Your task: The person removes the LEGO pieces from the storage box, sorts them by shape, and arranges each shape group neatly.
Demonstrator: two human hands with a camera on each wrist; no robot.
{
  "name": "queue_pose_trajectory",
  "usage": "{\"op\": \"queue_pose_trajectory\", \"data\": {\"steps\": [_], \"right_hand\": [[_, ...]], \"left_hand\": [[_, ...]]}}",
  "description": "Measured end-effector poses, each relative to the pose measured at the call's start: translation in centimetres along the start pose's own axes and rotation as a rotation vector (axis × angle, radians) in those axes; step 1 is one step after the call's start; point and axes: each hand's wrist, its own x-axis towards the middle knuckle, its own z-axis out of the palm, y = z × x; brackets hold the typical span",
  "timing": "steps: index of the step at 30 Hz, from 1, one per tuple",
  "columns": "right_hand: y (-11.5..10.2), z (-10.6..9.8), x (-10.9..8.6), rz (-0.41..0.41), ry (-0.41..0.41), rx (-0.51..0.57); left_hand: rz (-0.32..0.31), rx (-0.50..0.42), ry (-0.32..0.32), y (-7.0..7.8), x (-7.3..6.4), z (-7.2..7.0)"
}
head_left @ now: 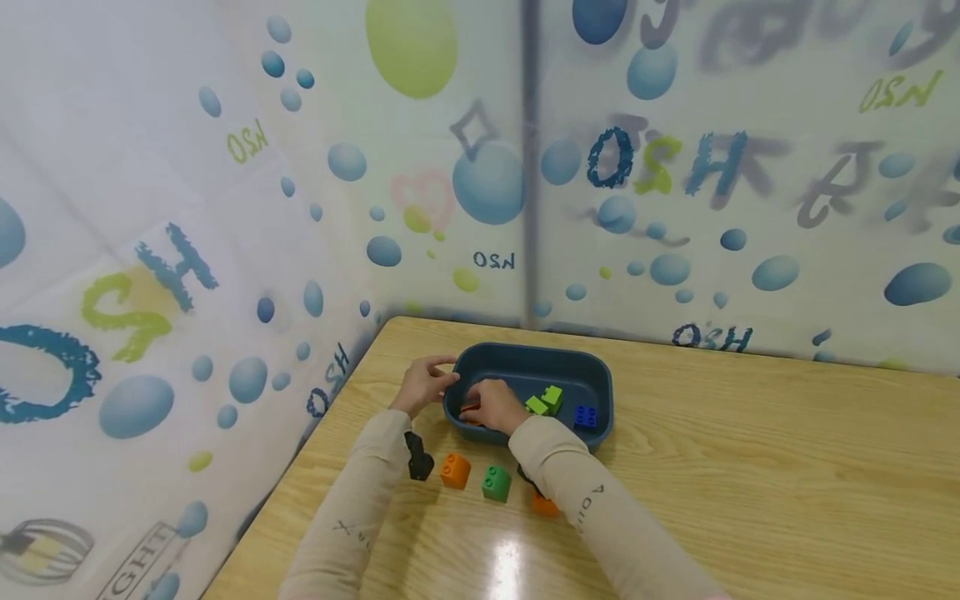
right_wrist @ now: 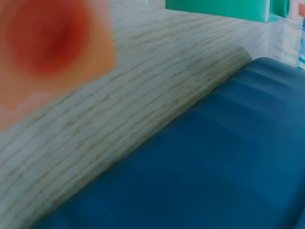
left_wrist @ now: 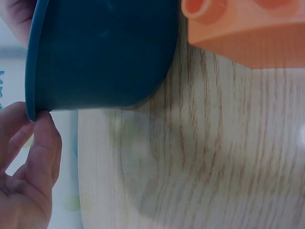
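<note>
A dark blue bin (head_left: 540,354) stands on the wooden table. My left hand (head_left: 424,385) pinches its rim at the left end; in the left wrist view the thumb and fingers (left_wrist: 42,148) meet on the rim. My right hand (head_left: 497,406) reaches into the bin's left part, fingers curled about an orange-red brick (head_left: 470,408) that they partly cover. To the right inside the bin lie lime green bricks (head_left: 552,398) and a blue brick (head_left: 586,416). The right wrist view shows the bin's outer wall (right_wrist: 200,162) but not the hand.
In front of the bin stand an orange brick (head_left: 454,471) and a green brick (head_left: 495,483). Another orange brick (head_left: 545,505) is partly hidden by the right forearm. Patterned curtains (head_left: 637,250) hang behind the table and along its left side.
</note>
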Motion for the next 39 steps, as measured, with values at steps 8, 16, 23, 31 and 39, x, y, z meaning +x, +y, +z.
{"op": "queue_pose_trajectory", "data": {"steps": [8,16,23,31,39], "right_hand": [[0.0,-0.2,-0.3,-0.029,-0.029,0.018],[0.2,-0.2,-0.3,0.037,-0.018,-0.010],[0.7,-0.1,-0.2,0.114,-0.021,-0.051],[0.8,-0.5,-0.5,0.101,-0.040,-0.037],[1.1,-1.1,-0.9,0.076,-0.045,0.024]], "left_hand": [[-0.009,0.008,0.003,-0.1,0.0,0.1],[-0.007,-0.005,0.001,-0.2,0.0,0.2],[-0.015,-0.016,0.000,-0.4,0.0,0.3],[-0.019,-0.002,0.007,-0.3,-0.1,0.4],[-0.011,-0.003,0.005,0.0,-0.1,0.1]]}}
